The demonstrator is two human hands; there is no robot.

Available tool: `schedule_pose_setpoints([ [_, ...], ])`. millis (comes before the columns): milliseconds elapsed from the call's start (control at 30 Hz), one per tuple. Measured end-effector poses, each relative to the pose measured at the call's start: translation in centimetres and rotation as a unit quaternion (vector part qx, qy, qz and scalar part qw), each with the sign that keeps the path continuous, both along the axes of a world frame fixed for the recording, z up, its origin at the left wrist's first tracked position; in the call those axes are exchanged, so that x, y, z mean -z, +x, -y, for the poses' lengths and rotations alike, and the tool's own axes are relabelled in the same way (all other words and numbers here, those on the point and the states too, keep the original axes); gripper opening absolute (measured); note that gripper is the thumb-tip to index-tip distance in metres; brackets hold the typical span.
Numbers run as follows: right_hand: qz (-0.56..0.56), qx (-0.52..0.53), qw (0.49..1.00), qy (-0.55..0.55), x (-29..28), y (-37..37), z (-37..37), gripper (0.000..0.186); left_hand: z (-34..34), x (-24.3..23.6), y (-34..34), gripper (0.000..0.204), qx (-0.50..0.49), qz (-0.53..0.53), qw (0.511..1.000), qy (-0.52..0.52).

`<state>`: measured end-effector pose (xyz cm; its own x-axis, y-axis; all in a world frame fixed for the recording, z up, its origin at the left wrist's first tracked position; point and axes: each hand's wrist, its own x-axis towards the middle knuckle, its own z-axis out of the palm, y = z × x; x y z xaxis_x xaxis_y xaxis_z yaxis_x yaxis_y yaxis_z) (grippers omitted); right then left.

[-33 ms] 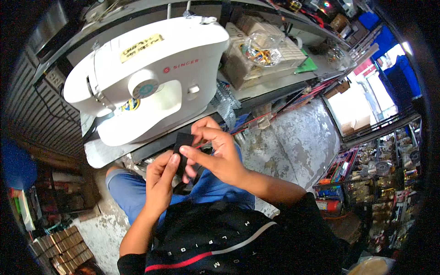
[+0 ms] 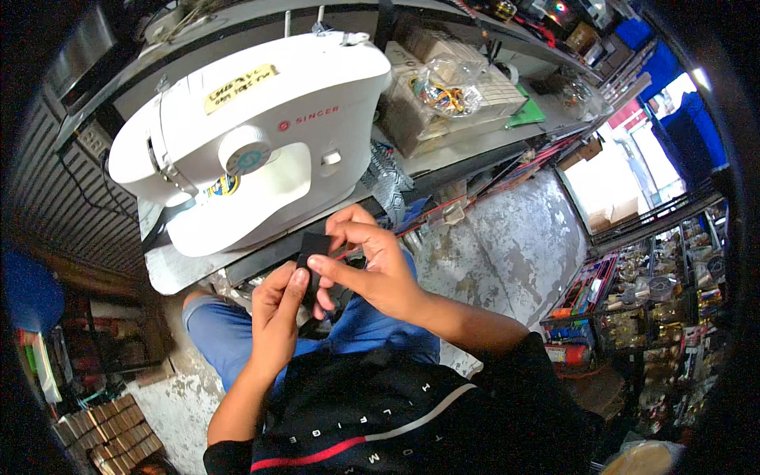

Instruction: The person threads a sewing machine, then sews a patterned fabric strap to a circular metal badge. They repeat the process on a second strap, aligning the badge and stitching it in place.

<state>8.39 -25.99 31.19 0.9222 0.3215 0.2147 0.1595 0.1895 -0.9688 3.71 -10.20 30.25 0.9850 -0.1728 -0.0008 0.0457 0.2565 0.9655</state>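
Note:
Both hands meet above my lap, just in front of a white sewing machine. A short, dark strip of what looks like black fabric is between them. My left hand pinches its near left edge, thumb on top. My right hand grips it from the right with the thumb laid across it and the fingers curled behind. The lower part of the strip is hidden by the fingers. The machine's free arm and needle area stand beyond my left hand, untouched.
The machine stands on a worktable whose front edge is close to my hands. Right of it lie a patterned grey cloth and wrapped boxes topped by a clear bag. A rack of small packaged goods stands at the far right.
The view has shifted very slightly, so the machine appears a little further left. Both hands keep the same hold on the black fabric strip.

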Motion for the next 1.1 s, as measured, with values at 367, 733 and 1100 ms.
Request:
schedule_pose_setpoints([
  [367, 0.348, 0.294, 0.683, -0.571, -6.1, 21.0, 16.1, 0.02, -1.4, 1.2, -1.1, 0.036, -0.031, 0.011, 0.999, -0.014],
  [733, 0.287, 0.228, 0.748, -0.553, -6.6, 27.2, 18.2, 0.029, -3.1, 1.1, -1.4, 0.035, -0.032, -0.013, 0.998, -0.061],
  [1100, 0.098, 0.197, 0.973, -0.069, -9.3, 12.5, 11.7, 0.035, -3.9, -0.7, -0.6, 0.031, -0.066, 0.022, 0.998, 0.01],
])
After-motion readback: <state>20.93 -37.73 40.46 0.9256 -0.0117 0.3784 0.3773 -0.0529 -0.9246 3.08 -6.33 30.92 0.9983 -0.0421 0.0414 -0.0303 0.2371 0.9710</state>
